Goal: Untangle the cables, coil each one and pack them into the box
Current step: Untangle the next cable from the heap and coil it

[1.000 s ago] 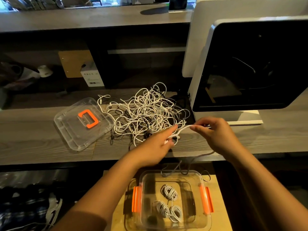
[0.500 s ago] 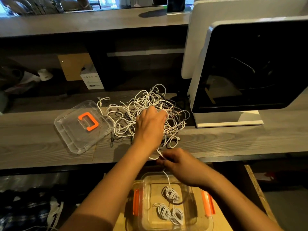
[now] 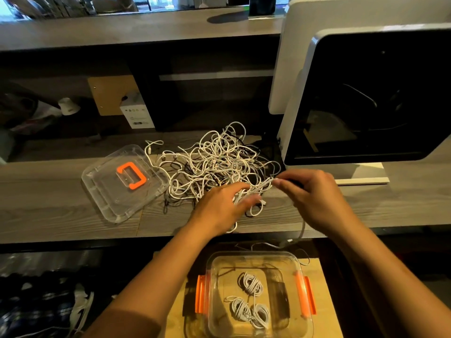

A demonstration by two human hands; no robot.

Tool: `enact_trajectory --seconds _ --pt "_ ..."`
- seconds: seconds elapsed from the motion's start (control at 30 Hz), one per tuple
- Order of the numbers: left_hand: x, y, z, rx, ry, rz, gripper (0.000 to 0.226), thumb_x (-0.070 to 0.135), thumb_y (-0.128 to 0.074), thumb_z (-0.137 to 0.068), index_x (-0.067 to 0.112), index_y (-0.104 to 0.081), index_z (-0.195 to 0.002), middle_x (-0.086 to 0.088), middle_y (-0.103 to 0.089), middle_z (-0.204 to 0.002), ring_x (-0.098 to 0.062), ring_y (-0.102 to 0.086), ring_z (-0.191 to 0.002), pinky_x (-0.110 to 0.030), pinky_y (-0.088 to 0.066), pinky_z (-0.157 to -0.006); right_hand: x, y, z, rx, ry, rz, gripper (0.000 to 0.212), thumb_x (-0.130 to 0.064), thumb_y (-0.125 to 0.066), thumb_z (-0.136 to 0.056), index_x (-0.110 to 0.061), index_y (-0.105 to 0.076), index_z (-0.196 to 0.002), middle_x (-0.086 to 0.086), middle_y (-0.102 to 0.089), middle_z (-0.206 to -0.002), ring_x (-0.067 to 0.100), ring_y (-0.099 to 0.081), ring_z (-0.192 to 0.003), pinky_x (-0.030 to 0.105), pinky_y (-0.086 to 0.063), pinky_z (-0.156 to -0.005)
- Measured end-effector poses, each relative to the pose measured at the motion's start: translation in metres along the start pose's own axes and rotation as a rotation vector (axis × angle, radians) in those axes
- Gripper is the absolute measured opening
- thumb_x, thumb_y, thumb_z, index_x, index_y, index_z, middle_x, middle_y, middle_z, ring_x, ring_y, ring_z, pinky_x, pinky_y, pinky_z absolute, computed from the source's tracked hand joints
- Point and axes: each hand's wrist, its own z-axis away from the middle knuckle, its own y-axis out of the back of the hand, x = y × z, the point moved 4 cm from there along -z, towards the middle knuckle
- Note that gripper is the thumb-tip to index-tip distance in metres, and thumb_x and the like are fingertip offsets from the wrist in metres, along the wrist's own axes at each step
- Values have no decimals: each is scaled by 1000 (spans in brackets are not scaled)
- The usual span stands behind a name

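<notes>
A tangle of white cables [image 3: 214, 164] lies on the grey wooden counter [image 3: 48, 203]. My left hand [image 3: 219, 208] rests on the tangle's near edge, its blurred fingers among the strands. My right hand [image 3: 314, 198] pinches a white cable strand [image 3: 264, 185] at the tangle's right side, and a length of cable hangs from under it toward the box. The clear box [image 3: 251, 296] with orange latches sits below the counter on a wooden surface and holds three coiled white cables [image 3: 249, 301].
The clear lid [image 3: 122, 181] with an orange handle lies left of the tangle. A large white machine with a dark window [image 3: 366, 98] stands at the right. A small white carton [image 3: 136, 113] and a cardboard piece sit on the shelf behind.
My right hand rose from over the box to the tangle's right side and took a strand. My left hand moved from the top of the pile to its near edge.
</notes>
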Motion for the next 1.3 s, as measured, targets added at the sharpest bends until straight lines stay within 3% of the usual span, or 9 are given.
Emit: enact_trajectory --seconds 0.17,0.27,0.33,0.47,0.57,0.7,0.83,1.17,1.3 --pt "15 -11 5 -175 -40 75 35 45 -57 -88 37 -54 -122 8 -62 -86 -8 -55 -66 -25 -47 -68 8 -3 -2 105 -67 -137 15 -25 -61 -89 -16 -73 -89 -2 -69 -76 12 -62 -74 32 -48 -68" --pt "20 -15 6 -198 -34 335 40 13 -45 -97 32 -46 -132 1 -58 -109 -9 -60 -84 -10 -45 -67 19 -7 -5 151 -144 -213 15 -24 -61 -90 -17 -72 -82 2 -66 -68 16 -58 -66 34 -44 -62" --pt "24 -14 8 -179 -40 724 39 8 -42 -97 31 -46 -128 1 -55 -114 -12 -56 -109 -16 -46 -90 29 -13 -4 132 -211 -284 18 -26 -61 -90 -18 -69 -76 -6 -55 -51 10 -45 -51 29 -36 -50" --pt "35 -6 8 67 -58 1117 24 15 -42 -97 29 -53 -114 5 -65 -114 -8 -56 -115 -26 -41 -101 32 -44 11 -119 -309 -392 37 -37 -48 -93 -10 -64 -74 -8 -41 -46 6 -35 -43 17 -28 -41" --pt "43 4 3 312 56 1313 20 9 -37 -98 19 -55 -97 0 -59 -79 -6 -61 -71 -21 -49 -69 20 -73 31 -431 -311 -383 47 -39 -38 -97 1 -60 -88 -2 -42 -54 7 -39 -41 19 -35 -42" --pt "37 20 -10 574 -153 474 17 20 -44 -98 14 -59 -90 0 -48 -85 2 -47 -72 -13 -39 -63 3 -86 43 -619 -116 -139 18 -25 -48 -98 -17 -56 -84 -7 -49 -61 0 -43 -47 22 -38 -51" --pt "12 16 -21 376 -101 -251 29 31 -39 -98 14 -61 -95 -2 -48 -91 -20 -48 -87 -36 -45 -71 -5 -64 35 -592 -19 33 19 -24 -53 -95 -11 -65 -90 -2 -59 -74 3 -47 -62 29 -41 -65" --pt "0 -6 1 -114 -55 -360 67 75 -31 -77 32 -45 -126 6 -52 -127 -16 -52 -111 -33 -38 -89 2 1 11 -261 -102 147 13 -33 -61 -88 -27 -69 -80 -11 -53 -61 2 -48 -60 23 -39 -57" --pt "7 -12 7 -135 -96 -215 39 30 -51 -94 33 -43 -133 0 -56 -124 -17 -55 -98 -29 -44 -82 4 4 8 -178 -99 70 23 -32 -55 -92 -31 -59 -69 -8 -52 -60 11 -47 -60 30 -38 -57"
